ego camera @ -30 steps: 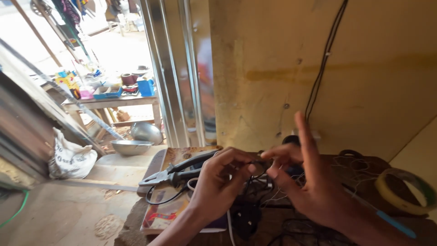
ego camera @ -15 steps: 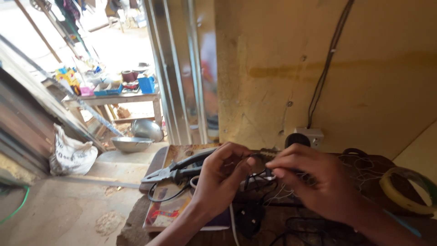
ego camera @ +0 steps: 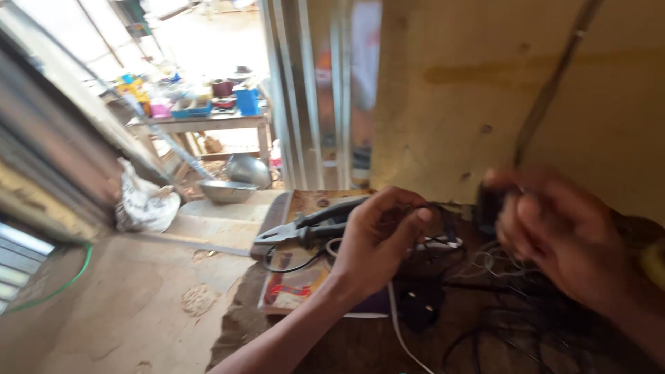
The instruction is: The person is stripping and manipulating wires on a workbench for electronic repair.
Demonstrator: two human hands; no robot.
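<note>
Left hand (ego camera: 377, 242) pinches thin black wires (ego camera: 485, 277) mid-counter; pliers (ego camera: 312, 225) just beside it, long axis toward counter's left edge. Right hand (ego camera: 561, 235) blurred, grip unclear.

Two bare hands and forearms, no sleeves, gloves, rings or watch visible. The left hand (ego camera: 377, 242) shows clearly; the right hand (ego camera: 561, 232) is motion-blurred, so any small details may be lost.

Around the cluttered brown workbench (ego camera: 312, 339): 2 bare hands, the left hand (ego camera: 377, 239) and the blurred right hand (ego camera: 561, 235); 1 pair of dark-handled steel pliers (ego camera: 305, 228); 1 black plug (ego camera: 419, 305). Beyond it: 2 round metal bowls (ego camera: 228, 190), 1 white sack (ego camera: 142, 204).
</note>
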